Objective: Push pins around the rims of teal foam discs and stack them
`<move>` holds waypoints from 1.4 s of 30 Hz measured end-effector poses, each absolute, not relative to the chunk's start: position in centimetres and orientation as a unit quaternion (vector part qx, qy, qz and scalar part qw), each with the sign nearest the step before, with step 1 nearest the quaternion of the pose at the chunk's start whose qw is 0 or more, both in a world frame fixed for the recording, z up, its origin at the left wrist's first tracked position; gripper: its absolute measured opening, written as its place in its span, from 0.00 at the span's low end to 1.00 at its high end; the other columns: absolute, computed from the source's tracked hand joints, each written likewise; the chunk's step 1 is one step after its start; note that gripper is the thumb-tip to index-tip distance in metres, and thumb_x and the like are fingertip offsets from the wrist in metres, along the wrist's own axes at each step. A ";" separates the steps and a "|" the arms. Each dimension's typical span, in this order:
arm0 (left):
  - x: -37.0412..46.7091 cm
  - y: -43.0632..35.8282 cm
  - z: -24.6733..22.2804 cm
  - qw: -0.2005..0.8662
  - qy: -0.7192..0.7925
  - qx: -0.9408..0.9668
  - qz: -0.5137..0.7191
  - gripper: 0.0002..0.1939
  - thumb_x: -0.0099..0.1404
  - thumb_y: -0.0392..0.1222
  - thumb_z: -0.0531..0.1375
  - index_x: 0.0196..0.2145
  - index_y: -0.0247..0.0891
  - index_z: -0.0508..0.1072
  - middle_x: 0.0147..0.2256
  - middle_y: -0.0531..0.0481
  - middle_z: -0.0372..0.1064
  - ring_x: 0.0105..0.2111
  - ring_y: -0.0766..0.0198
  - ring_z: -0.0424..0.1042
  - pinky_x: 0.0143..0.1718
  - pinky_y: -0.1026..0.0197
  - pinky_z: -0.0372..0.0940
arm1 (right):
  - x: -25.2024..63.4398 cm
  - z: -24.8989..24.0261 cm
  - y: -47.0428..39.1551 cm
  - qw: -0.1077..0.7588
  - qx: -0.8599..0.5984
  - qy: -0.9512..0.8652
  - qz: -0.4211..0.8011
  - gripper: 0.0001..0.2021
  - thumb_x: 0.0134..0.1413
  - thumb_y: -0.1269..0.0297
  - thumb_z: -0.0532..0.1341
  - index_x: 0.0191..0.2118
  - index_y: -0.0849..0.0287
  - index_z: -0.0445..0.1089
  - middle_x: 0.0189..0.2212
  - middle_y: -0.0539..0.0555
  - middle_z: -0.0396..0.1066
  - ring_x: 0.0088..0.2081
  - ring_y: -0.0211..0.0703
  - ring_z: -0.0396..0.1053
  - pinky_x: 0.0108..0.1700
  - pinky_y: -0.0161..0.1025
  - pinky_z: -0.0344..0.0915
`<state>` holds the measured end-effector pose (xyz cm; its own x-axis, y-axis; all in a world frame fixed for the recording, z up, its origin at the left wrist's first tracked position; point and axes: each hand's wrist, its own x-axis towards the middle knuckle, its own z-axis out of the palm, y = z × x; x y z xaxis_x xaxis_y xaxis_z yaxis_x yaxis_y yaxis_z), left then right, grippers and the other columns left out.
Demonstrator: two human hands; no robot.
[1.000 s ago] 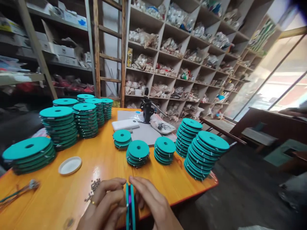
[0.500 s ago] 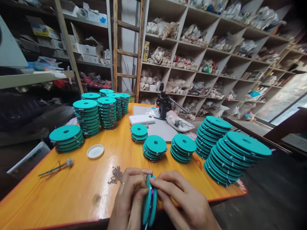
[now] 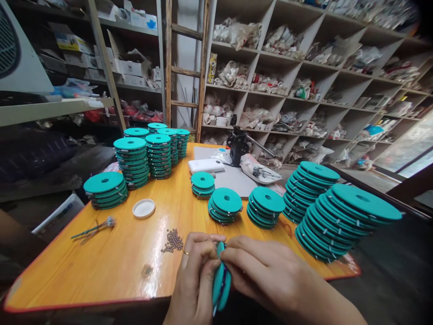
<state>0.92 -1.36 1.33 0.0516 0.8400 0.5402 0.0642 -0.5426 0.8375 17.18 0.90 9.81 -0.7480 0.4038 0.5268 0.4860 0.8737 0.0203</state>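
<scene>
A teal foam spool is held on edge near the front of the table, with dark line in its groove. My left hand is closed around its left side, thumb against the face and fingers over the top. My right hand is closed at the upper right rim, fingertips pressed at the groove. Whether those fingertips also pinch the line cannot be made out. A pile of small brown beads lies just left of my left hand. Short stacks of like spools stand beyond my hands.
Tall spool stacks stand at the right and back left. A white lid and a wire bundle lie left. Behind are a white power bank, a black clamp device and a tray. Shelves line the wall.
The view has shifted, so the table and stacks sit farther right in the picture. My right hand has turned and closed further over the spool's rim. My left hand keeps its hold.
</scene>
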 end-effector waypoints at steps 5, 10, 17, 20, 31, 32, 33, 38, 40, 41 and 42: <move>0.9 -1.4 1.1 0.331 0.348 0.640 0.600 0.12 0.72 0.28 0.46 0.40 0.44 0.63 0.43 0.48 0.61 0.50 0.59 0.64 0.50 0.57 0.60 | 16.7 9.4 0.5 0.315 -0.247 -0.914 -0.065 0.10 0.68 0.71 0.49 0.41 0.63 0.68 0.30 0.53 0.73 0.33 0.37 0.74 0.35 0.31 0.70; 0.8 -1.4 1.1 0.338 0.345 0.650 0.587 0.12 0.73 0.28 0.45 0.40 0.43 0.61 0.44 0.48 0.59 0.52 0.61 0.63 0.52 0.58 0.59 | 16.8 10.4 -0.2 0.294 -0.255 -0.917 -0.085 0.15 0.69 0.72 0.47 0.42 0.63 0.71 0.33 0.54 0.76 0.34 0.38 0.76 0.37 0.33 0.71; 0.9 -1.2 1.5 0.333 0.351 0.653 0.583 0.13 0.73 0.27 0.44 0.41 0.44 0.61 0.44 0.50 0.58 0.51 0.63 0.63 0.51 0.61 0.59 | 16.3 10.9 -0.3 0.268 -0.238 -0.913 -0.195 0.21 0.69 0.74 0.43 0.38 0.64 0.74 0.29 0.55 0.77 0.28 0.41 0.75 0.27 0.36 0.69; 0.9 -1.2 1.5 0.337 0.350 0.650 0.585 0.12 0.73 0.27 0.44 0.39 0.43 0.61 0.44 0.50 0.59 0.51 0.63 0.63 0.51 0.60 0.60 | 15.9 11.5 -0.4 0.237 -0.226 -0.916 -0.230 0.24 0.67 0.77 0.41 0.36 0.64 0.75 0.27 0.54 0.77 0.26 0.41 0.74 0.25 0.36 0.68; 0.8 -2.0 1.4 0.329 0.381 0.641 0.580 0.11 0.72 0.30 0.46 0.38 0.43 0.63 0.44 0.48 0.57 0.54 0.58 0.59 0.53 0.55 0.58 | 17.4 10.1 -0.3 0.280 -0.254 -0.919 -0.110 0.16 0.71 0.63 0.47 0.45 0.63 0.71 0.39 0.55 0.78 0.39 0.37 0.77 0.40 0.28 0.72; 0.9 -2.2 1.4 0.325 0.395 0.639 0.575 0.10 0.71 0.30 0.47 0.38 0.43 0.63 0.44 0.48 0.57 0.54 0.58 0.58 0.54 0.55 0.56 | 17.7 9.9 -0.3 0.292 -0.262 -0.914 -0.098 0.15 0.70 0.59 0.50 0.47 0.62 0.70 0.41 0.54 0.77 0.42 0.36 0.76 0.44 0.27 0.71; 0.9 -2.5 1.4 0.322 0.407 0.636 0.571 0.10 0.71 0.31 0.48 0.38 0.43 0.64 0.45 0.48 0.56 0.54 0.57 0.57 0.54 0.54 0.55 | 17.9 9.6 -0.3 0.301 -0.266 -0.911 -0.090 0.16 0.68 0.56 0.52 0.49 0.62 0.69 0.43 0.54 0.77 0.45 0.36 0.75 0.48 0.26 0.69; 1.5 -3.3 1.2 0.330 0.431 0.613 0.574 0.08 0.71 0.34 0.49 0.36 0.44 0.64 0.45 0.49 0.56 0.52 0.58 0.59 0.54 0.56 0.52 | 18.5 7.6 -0.4 0.303 -0.255 -0.918 -0.012 0.20 0.65 0.54 0.55 0.55 0.62 0.63 0.48 0.58 0.74 0.51 0.37 0.72 0.54 0.27 0.66; 1.7 -3.3 1.1 0.339 0.431 0.599 0.583 0.08 0.71 0.35 0.49 0.35 0.44 0.64 0.45 0.49 0.57 0.51 0.58 0.60 0.53 0.56 0.53 | 18.5 6.8 -0.4 0.324 -0.248 -0.913 0.005 0.18 0.65 0.56 0.56 0.56 0.60 0.64 0.49 0.59 0.72 0.50 0.37 0.72 0.52 0.28 0.68; 1.8 -3.3 1.1 0.342 0.432 0.595 0.586 0.08 0.71 0.35 0.49 0.34 0.44 0.64 0.44 0.49 0.57 0.50 0.58 0.61 0.53 0.57 0.54 | 18.5 6.5 -0.4 0.333 -0.246 -0.910 0.008 0.18 0.65 0.57 0.56 0.56 0.59 0.64 0.50 0.60 0.72 0.50 0.38 0.72 0.52 0.28 0.69; 1.8 -3.3 1.1 0.343 0.435 0.591 0.587 0.08 0.71 0.35 0.49 0.34 0.43 0.64 0.44 0.49 0.57 0.50 0.59 0.61 0.53 0.57 0.54 | 18.5 6.3 -0.4 0.343 -0.244 -0.907 0.006 0.17 0.65 0.59 0.57 0.56 0.60 0.64 0.50 0.61 0.71 0.50 0.38 0.73 0.52 0.29 0.69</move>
